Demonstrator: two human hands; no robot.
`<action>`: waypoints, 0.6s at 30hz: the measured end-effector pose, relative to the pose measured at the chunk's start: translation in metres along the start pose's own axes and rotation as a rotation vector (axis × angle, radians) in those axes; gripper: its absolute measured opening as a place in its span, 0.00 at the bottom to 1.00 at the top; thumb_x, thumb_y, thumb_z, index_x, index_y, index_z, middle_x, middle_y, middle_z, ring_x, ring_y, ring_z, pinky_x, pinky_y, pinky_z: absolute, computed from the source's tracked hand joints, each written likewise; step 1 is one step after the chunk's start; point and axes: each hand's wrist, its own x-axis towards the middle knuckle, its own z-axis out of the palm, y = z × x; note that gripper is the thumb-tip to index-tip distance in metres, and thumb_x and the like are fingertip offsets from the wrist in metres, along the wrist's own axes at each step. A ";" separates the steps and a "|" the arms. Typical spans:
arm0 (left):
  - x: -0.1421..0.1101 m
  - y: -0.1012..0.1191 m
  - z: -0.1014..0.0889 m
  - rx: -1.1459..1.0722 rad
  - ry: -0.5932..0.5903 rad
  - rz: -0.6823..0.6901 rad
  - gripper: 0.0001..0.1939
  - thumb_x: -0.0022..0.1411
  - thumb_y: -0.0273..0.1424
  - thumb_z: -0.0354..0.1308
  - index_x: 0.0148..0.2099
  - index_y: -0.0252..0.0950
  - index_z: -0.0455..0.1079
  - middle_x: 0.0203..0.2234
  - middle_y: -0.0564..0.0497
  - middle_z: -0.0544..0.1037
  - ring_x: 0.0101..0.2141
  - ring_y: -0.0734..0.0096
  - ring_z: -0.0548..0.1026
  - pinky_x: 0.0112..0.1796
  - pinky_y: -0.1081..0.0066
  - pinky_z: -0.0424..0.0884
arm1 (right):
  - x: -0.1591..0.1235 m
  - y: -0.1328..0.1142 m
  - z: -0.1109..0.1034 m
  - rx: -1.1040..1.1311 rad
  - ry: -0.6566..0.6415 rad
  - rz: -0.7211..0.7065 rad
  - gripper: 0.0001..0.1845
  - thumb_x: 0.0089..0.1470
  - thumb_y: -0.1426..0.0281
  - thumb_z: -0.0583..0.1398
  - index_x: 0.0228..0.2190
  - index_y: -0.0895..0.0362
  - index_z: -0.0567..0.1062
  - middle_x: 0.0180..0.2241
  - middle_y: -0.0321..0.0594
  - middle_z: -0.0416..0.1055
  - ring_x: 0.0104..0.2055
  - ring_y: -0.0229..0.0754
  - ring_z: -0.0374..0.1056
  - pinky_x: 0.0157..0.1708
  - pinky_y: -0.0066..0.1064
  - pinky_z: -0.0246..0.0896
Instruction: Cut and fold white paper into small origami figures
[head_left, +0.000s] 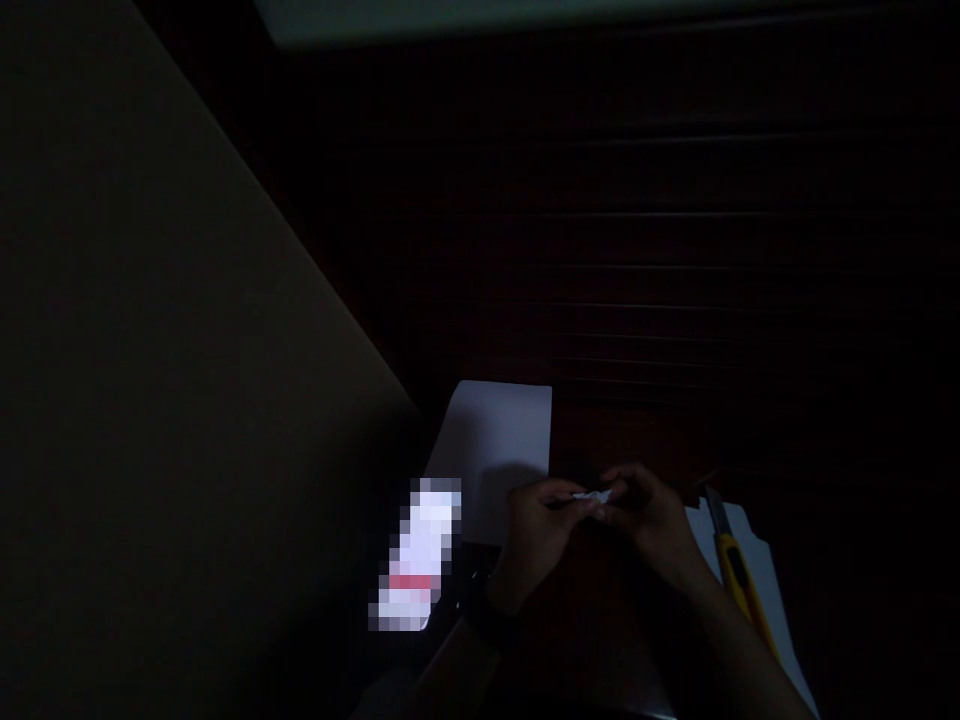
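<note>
Mostly the scene is dark, and the clearest light is a bright screen point(416, 545), blurred into squares, at the near left. To the right of it, the left hand point(534, 535) and the right hand point(654, 520) meet over the dark bench point(622, 630). Between their fingertips is a small white piece point(594, 496), which looks thin and crumpled, like paper; I cannot tell its exact shape. The left hand is pinched almost together, with thumb and fingers on the left end of this piece. The right hand is also nearly closed, its thumb and fingers curled at the right end. A dark band point(491, 615) goes around the left wrist.

Behind the left hand, on its far left side, lies a pale sheet point(499, 425), with a shadow over its nearer part. On the right, beside the right forearm, lie white papers point(769, 590) with an uneven far edge. On them rests a yellow cutter point(739, 580), its grey blade point(717, 510) out and pointing to the far side. A plain wall point(187, 300) fills the left.
</note>
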 end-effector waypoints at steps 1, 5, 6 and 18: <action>0.000 -0.001 0.000 0.018 -0.006 0.004 0.10 0.51 0.34 0.62 0.36 0.35 0.75 0.28 0.48 0.79 0.30 0.65 0.77 0.31 0.71 0.72 | 0.000 0.001 -0.001 -0.019 -0.008 -0.005 0.17 0.42 0.68 0.65 0.37 0.54 0.70 0.28 0.35 0.68 0.31 0.41 0.66 0.32 0.32 0.61; 0.000 -0.002 -0.001 0.097 -0.048 0.028 0.16 0.51 0.32 0.63 0.45 0.39 0.73 0.25 0.52 0.78 0.28 0.69 0.75 0.29 0.74 0.70 | 0.002 0.003 -0.007 -0.061 -0.055 0.006 0.17 0.41 0.71 0.66 0.36 0.54 0.70 0.26 0.33 0.67 0.30 0.40 0.65 0.30 0.30 0.60; 0.000 -0.002 -0.002 0.110 -0.061 0.034 0.17 0.51 0.32 0.63 0.46 0.40 0.72 0.25 0.52 0.78 0.28 0.70 0.75 0.30 0.74 0.69 | 0.002 0.003 -0.008 -0.066 -0.067 0.009 0.17 0.40 0.71 0.66 0.36 0.53 0.70 0.26 0.32 0.67 0.30 0.40 0.65 0.29 0.29 0.60; -0.001 0.012 -0.014 0.474 -0.237 0.290 0.08 0.53 0.36 0.62 0.31 0.36 0.73 0.28 0.51 0.74 0.29 0.72 0.70 0.29 0.73 0.63 | -0.001 -0.008 -0.012 -0.136 -0.171 -0.047 0.19 0.40 0.70 0.67 0.37 0.53 0.70 0.28 0.32 0.65 0.30 0.39 0.63 0.29 0.29 0.59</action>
